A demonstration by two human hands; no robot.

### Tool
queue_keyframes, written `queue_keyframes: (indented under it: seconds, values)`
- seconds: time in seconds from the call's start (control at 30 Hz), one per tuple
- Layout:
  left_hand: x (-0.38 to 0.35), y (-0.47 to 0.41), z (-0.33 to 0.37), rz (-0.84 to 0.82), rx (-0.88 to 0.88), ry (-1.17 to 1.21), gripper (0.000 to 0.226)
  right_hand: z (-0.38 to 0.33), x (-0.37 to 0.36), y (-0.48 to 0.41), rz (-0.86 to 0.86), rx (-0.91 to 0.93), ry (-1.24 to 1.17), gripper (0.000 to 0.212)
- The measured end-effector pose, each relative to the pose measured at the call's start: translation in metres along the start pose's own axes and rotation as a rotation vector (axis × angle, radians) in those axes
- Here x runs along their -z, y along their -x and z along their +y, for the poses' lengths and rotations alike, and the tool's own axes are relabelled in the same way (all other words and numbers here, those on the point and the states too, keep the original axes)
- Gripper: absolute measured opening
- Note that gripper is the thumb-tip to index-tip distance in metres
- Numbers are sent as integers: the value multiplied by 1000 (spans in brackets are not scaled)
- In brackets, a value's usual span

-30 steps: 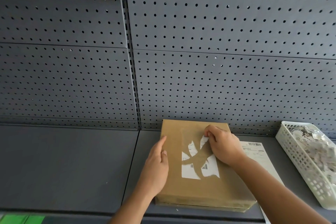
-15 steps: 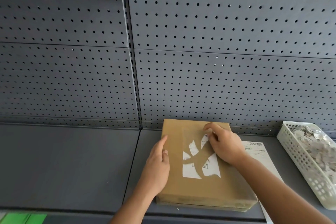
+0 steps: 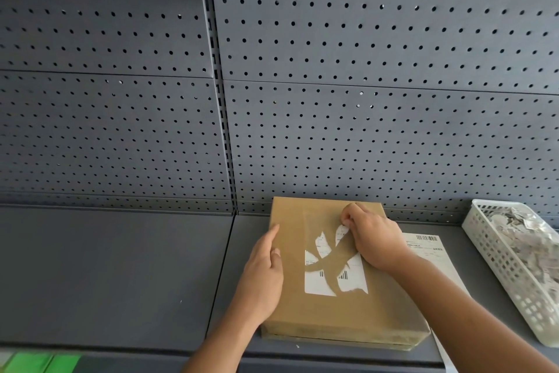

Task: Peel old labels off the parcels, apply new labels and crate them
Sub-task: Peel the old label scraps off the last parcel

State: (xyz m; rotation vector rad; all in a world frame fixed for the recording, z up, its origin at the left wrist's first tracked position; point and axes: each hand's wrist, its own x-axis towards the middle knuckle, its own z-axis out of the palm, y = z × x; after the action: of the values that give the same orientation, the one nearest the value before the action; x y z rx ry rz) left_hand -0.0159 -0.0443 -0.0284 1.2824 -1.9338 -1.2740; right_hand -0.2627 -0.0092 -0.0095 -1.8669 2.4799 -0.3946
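**Old label half off, new one waiting**

The brown parcel (image 3: 341,309) lies flat on the grey shelf (image 3: 121,276), its far edge close to the perforated back panel (image 3: 363,100). The peeling looks partly done. The old label (image 3: 317,286) is torn into ragged white patches with bare cardboard between them, so several strips are off and a good deal of paper remains, including the barcode pieces near the bottom. A white basket (image 3: 496,263) at the right holds a heap of paper scraps (image 3: 535,239) (most likely earlier peelings). A fresh printed label (image 3: 429,247) lies on the shelf, partly tucked under the parcel's right side and not yet applied. Left to do, by my reading: clear the remaining patches, stick on the new label and crate the parcel. Nothing to pack it into shows in this view.

The right hand (image 3: 375,241) has its fingers curled, with thumb and forefinger pinching the top tip of one white strip of the old label. The left hand (image 3: 263,276) lies with its fingers straight and together along the parcel's left edge, pressing it down to steady it.
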Motion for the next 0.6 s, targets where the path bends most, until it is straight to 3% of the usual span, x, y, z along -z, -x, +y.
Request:
queue_keyframes:
  seconds: [0.33, 0.47, 0.6]
  values:
    - [0, -2, -1, 7, 2, -10, 49, 6, 2, 13, 45, 22, -261, 7]
    - [0, -1, 0, 7, 1, -11, 49, 4, 3, 15, 28, 25, -251, 23]
    - [0, 0, 0, 14, 2, -9, 49, -1, 6, 15, 60, 25, -271, 6]
